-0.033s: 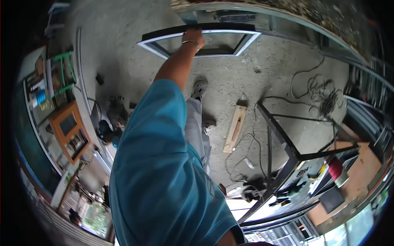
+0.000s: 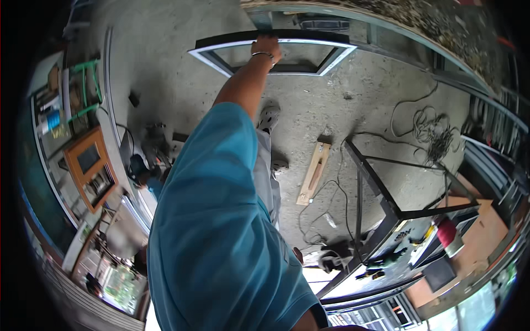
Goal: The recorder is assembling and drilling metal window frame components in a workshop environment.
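My left hand [image 2: 266,48] is closed over the upper bar of a dark window frame [image 2: 338,55] with a pale, shiny edge. The four-sided frame stands on the concrete floor, and bare floor shows through its opening. A bracelet circles my left wrist, and my left arm in a blue sleeve reaches forward to it. Beside the right edge of my shirt a small skin-toned patch [image 2: 298,255] shows, perhaps part of my right hand; its fingers cannot be made out.
A worn workbench [image 2: 386,16] runs along the far side. On the right stand a dark metal stand [image 2: 386,198] and a tangled cable [image 2: 436,135]. A wooden plank [image 2: 313,174] lies near my feet. At left are an orange-brown framed panel [image 2: 91,165] and a green metal rack [image 2: 85,91].
The view has turned slightly, and the window frame and my left hand sit a little further right in the picture. My grip on the bar is the same.
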The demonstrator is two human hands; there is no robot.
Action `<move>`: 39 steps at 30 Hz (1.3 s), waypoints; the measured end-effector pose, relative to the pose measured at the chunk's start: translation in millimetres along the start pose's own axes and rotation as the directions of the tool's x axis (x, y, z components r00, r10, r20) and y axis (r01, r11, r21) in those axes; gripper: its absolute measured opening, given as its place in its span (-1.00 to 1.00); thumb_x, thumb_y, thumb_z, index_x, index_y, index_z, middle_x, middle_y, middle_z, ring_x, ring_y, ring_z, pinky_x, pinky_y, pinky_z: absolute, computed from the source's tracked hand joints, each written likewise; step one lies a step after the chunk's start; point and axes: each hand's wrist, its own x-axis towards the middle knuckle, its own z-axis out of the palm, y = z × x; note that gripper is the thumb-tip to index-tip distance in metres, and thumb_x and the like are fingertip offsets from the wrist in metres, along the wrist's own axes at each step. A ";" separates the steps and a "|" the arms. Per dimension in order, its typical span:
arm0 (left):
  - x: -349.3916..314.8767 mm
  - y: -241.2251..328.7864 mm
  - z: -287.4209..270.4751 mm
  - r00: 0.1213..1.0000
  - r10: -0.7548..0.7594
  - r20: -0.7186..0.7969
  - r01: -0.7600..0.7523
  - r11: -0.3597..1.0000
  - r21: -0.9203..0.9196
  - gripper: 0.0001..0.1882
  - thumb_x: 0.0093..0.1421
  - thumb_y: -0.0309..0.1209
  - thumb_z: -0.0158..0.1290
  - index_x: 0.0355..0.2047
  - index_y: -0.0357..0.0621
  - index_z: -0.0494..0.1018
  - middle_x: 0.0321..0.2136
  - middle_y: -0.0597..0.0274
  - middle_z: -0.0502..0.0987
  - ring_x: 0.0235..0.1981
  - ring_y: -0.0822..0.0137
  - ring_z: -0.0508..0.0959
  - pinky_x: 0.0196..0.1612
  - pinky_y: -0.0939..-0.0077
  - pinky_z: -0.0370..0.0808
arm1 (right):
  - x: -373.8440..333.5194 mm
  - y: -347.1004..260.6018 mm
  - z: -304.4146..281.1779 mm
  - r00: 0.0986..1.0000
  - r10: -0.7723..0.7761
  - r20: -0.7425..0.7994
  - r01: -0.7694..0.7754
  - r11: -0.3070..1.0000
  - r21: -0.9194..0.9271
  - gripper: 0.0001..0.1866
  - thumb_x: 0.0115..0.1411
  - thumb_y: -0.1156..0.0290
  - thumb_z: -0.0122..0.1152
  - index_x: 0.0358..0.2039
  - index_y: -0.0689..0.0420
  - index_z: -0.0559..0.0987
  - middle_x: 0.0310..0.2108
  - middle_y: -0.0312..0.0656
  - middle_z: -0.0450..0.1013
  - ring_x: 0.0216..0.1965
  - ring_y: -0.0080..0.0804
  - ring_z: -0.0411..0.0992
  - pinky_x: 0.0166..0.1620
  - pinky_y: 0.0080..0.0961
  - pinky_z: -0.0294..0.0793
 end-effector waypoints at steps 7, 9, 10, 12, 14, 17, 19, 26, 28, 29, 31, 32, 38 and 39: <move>-44.6 10.4 -2.8 0.969 -0.202 -0.141 0.185 0.974 -0.128 -0.54 0.10 -0.39 0.01 0.06 -0.05 0.35 0.08 0.15 0.38 0.17 0.09 0.31 0.06 0.20 0.46 | -44.7 -76.2 -17.3 0.991 -0.124 -0.052 0.114 0.979 -0.167 -0.54 0.25 0.22 0.11 0.13 0.00 0.30 -0.09 -0.16 0.42 -0.17 -0.29 0.44 -0.20 -0.28 0.42; -50.3 8.5 -0.9 0.967 -0.210 -0.142 0.192 0.973 -0.130 -0.50 0.11 -0.38 0.01 0.11 -0.03 0.30 0.12 0.18 0.34 0.20 0.09 0.26 0.09 0.14 0.43 | -45.0 -86.2 -22.1 0.988 -0.149 -0.040 0.138 0.970 -0.198 -0.54 0.24 0.23 0.11 0.13 0.00 0.30 -0.10 -0.16 0.42 -0.17 -0.30 0.45 -0.22 -0.31 0.43; -51.7 8.4 -1.4 0.969 -0.203 -0.141 0.187 0.975 -0.117 -0.46 0.12 -0.37 0.01 0.15 0.00 0.26 0.16 0.21 0.30 0.24 0.10 0.22 0.11 0.09 0.41 | -45.8 -89.4 -22.7 0.987 -0.160 -0.024 0.151 0.965 -0.214 -0.54 0.24 0.23 0.11 0.12 0.00 0.31 -0.11 -0.16 0.43 -0.17 -0.31 0.46 -0.23 -0.33 0.43; -49.3 1.8 -1.2 0.973 -0.205 -0.107 0.194 0.976 -0.100 -0.43 0.14 -0.35 0.00 0.19 0.01 0.20 0.20 0.24 0.24 0.27 0.11 0.17 0.14 0.05 0.36 | -51.2 -93.6 -15.3 0.986 -0.165 0.008 0.163 0.967 -0.195 -0.56 0.22 0.29 0.13 0.10 0.02 0.33 -0.14 -0.21 0.45 -0.17 -0.31 0.47 -0.25 -0.34 0.46; -44.5 -3.5 -4.9 0.979 -0.195 -0.066 0.190 0.979 -0.077 -0.39 0.16 -0.34 -0.02 0.24 0.03 0.15 0.25 0.27 0.18 0.30 0.12 0.12 0.18 0.00 0.31 | -68.8 -127.0 6.3 0.997 -0.030 -0.070 0.011 0.965 -0.261 -0.56 0.21 0.30 0.15 0.09 0.03 0.34 -0.15 -0.22 0.45 -0.18 -0.32 0.48 -0.24 -0.35 0.46; -35.5 -4.0 -12.5 0.981 -0.180 0.071 0.187 0.977 -0.104 -0.35 0.18 -0.32 -0.04 0.29 0.05 0.07 0.30 0.28 0.10 0.34 0.13 0.05 0.24 -0.01 0.22 | -66.6 -104.4 -6.5 0.956 -0.293 0.019 0.285 0.911 -0.296 -0.56 0.20 0.31 0.16 0.08 0.04 0.35 -0.15 -0.21 0.45 -0.18 -0.31 0.49 -0.25 -0.36 0.47; -34.0 -5.9 -14.5 0.981 -0.163 0.108 0.175 0.979 -0.107 -0.34 0.18 -0.32 -0.05 0.30 0.05 0.05 0.31 0.29 0.07 0.35 0.13 0.00 0.25 -0.01 0.22 | -51.2 -95.8 -15.4 0.968 -0.250 -0.032 0.227 0.920 -0.318 -0.55 0.19 0.31 0.15 0.09 0.05 0.34 -0.16 -0.20 0.47 -0.18 -0.31 0.50 -0.25 -0.38 0.47; -46.0 -2.2 -11.1 0.980 -0.178 0.088 0.188 0.974 -0.126 -0.31 0.16 -0.30 -0.03 0.30 0.03 0.04 0.32 0.30 0.03 0.36 0.11 -0.03 0.25 -0.04 0.20 | -26.1 -52.6 -39.3 0.979 -0.203 0.011 0.198 0.938 -0.284 -0.51 0.20 0.30 0.14 0.13 0.08 0.31 -0.15 -0.12 0.48 -0.20 -0.28 0.50 -0.27 -0.37 0.47; -47.9 -5.5 -6.6 0.982 -0.169 0.083 0.178 0.978 -0.112 -0.30 0.14 -0.28 -0.01 0.29 0.04 0.04 0.32 0.30 0.04 0.35 0.10 -0.01 0.26 -0.05 0.19 | -28.1 -46.3 -38.5 0.982 -0.189 0.003 0.182 0.944 -0.274 -0.51 0.20 0.29 0.14 0.13 0.09 0.31 -0.15 -0.12 0.48 -0.20 -0.28 0.49 -0.28 -0.37 0.47; -49.7 -2.9 -5.4 0.985 -0.154 0.083 0.162 0.981 -0.110 -0.30 0.14 -0.28 -0.01 0.29 0.04 0.04 0.32 0.30 0.04 0.35 0.10 -0.01 0.26 -0.05 0.19 | -33.5 -45.1 -34.9 0.981 -0.194 -0.006 0.186 0.947 -0.264 -0.51 0.20 0.29 0.13 0.13 0.08 0.30 -0.14 -0.13 0.48 -0.21 -0.29 0.49 -0.29 -0.37 0.48; -53.7 1.8 -4.1 0.984 -0.180 0.015 0.180 0.980 -0.078 -0.30 0.10 -0.25 0.06 0.26 0.06 0.11 0.28 0.30 0.11 0.33 0.13 0.05 0.26 -0.09 0.17 | -36.8 -37.4 -30.8 0.981 -0.192 -0.013 0.182 0.947 -0.267 -0.51 0.22 0.30 0.13 0.14 0.05 0.30 -0.14 -0.18 0.48 -0.22 -0.32 0.49 -0.30 -0.38 0.48; -56.6 8.4 -8.1 0.986 -0.161 0.033 0.162 0.985 -0.054 -0.31 0.07 -0.24 0.09 0.23 0.09 0.16 0.24 0.29 0.19 0.30 0.15 0.12 0.26 -0.12 0.15 | -35.4 -27.8 -29.0 0.976 -0.217 -0.022 0.207 0.951 -0.229 -0.52 0.22 0.30 0.15 0.14 0.02 0.33 -0.16 -0.21 0.48 -0.22 -0.36 0.49 -0.31 -0.40 0.47; -101.7 0.9 15.7 0.987 0.155 -0.038 -0.140 0.957 0.253 -0.78 0.10 -0.30 0.11 -0.21 0.18 0.58 0.09 0.23 0.38 0.18 0.11 0.29 0.20 0.11 0.23 | -10.8 14.8 -29.8 0.961 -0.275 0.031 0.276 0.960 -0.043 -0.56 0.18 0.37 0.24 0.08 0.04 0.40 -0.35 -0.24 0.49 -0.46 -0.52 0.44 -0.54 -0.59 0.45; -118.2 1.8 32.4 0.975 0.218 -0.033 -0.203 0.944 0.260 -0.79 0.12 -0.30 0.09 -0.22 0.14 0.59 0.17 0.21 0.30 0.25 0.08 0.22 0.23 0.13 0.21 | -5.6 21.2 -31.7 0.959 -0.279 0.049 0.283 0.956 -0.079 -0.58 0.19 0.36 0.23 0.06 0.06 0.43 -0.40 -0.23 0.51 -0.47 -0.53 0.45 -0.50 -0.55 0.47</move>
